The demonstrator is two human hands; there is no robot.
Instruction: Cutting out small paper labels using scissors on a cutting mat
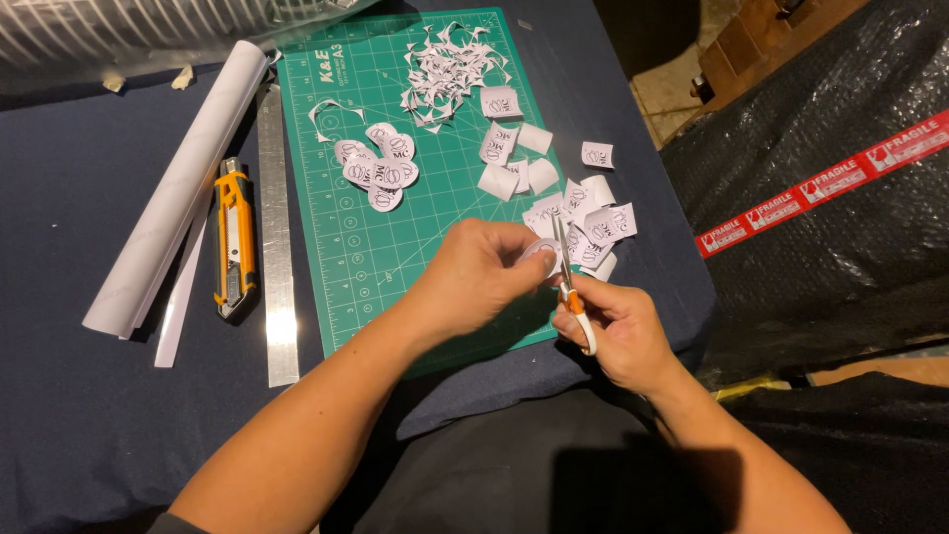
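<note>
Dark blue cloth covers the table point(89, 425), with a green cutting mat point(356, 247) on it. Over the mat's near right corner, the left hand point(474, 277) pinches a small round paper piece point(542, 254), while the right hand point(618, 331) is closed around small scissors point(568, 277), blades pointing away from the person and meeting the paper's edge. Just beyond lie square printed pieces point(593, 222); farther left, cut round labels point(381, 163) and white scraps point(450, 69). A steel ruler point(277, 237), orange utility knife point(234, 242) and rolled sheet point(178, 188) lie left of the mat.
</note>
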